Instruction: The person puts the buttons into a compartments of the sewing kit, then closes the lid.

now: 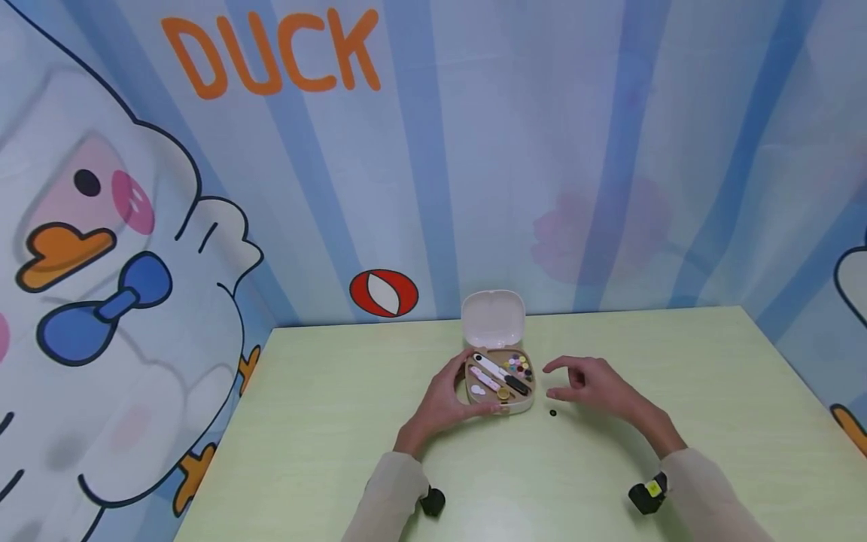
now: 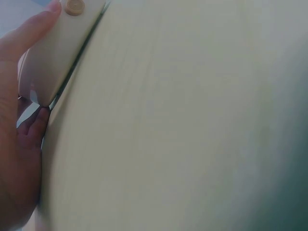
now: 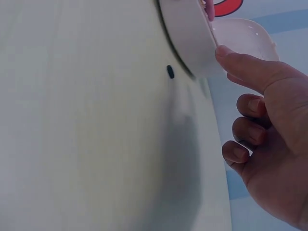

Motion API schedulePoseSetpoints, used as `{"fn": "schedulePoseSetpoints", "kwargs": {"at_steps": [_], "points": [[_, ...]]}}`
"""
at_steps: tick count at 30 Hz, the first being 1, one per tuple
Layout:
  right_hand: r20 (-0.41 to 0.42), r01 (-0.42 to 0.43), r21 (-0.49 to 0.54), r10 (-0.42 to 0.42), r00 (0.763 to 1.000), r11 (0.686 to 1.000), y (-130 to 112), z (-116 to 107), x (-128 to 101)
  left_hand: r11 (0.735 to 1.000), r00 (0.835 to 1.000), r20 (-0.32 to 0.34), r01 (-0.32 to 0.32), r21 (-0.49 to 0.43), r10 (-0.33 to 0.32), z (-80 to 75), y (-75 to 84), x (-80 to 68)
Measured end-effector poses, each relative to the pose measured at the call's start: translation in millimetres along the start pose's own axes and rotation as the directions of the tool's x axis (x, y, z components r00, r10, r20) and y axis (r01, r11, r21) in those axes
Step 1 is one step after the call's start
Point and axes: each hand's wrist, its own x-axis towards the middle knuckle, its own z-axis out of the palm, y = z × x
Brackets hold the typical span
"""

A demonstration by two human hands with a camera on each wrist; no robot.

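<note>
A small sewing-kit box (image 1: 518,407) lies on the table with its lid (image 1: 493,318) raised. My left hand (image 1: 443,395) grips its left side, the thumb along the front wall beside a round gold-brown stud (image 2: 74,6). Inside are small coloured buttons (image 1: 520,366), a slim tool with a black end (image 1: 518,385), a pink-and-white tool (image 1: 484,377) and a gold round piece (image 1: 503,393). Right of the box, my right hand (image 1: 596,385) hovers with thumb and index finger apart and nothing between them. Below its fingertips a small black button (image 1: 552,412) lies on the table.
The pale green table (image 1: 339,421) meets a printed curtain (image 1: 488,165) with a duck and stripes, close behind the raised lid. Black wrist cameras (image 1: 648,494) sit at both sleeves, low over the tabletop.
</note>
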Motion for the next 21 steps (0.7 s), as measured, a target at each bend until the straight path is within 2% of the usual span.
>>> {"fn": "schedulePoseSetpoints", "kwargs": {"at_steps": [10, 21], "points": [[0.072, 0.0, 0.025, -0.002, 0.997, 1.0, 10, 15, -20, 1.0, 1.0, -0.001, 0.001, 0.001, -0.001, 0.0, 0.1, -0.2], [0.074, 0.027, 0.028, -0.029, 0.997, 0.999, 9, 21, -25, 1.0, 1.0, -0.006, -0.007, -0.001, 0.007, 0.0, 0.3, 0.0]]}}
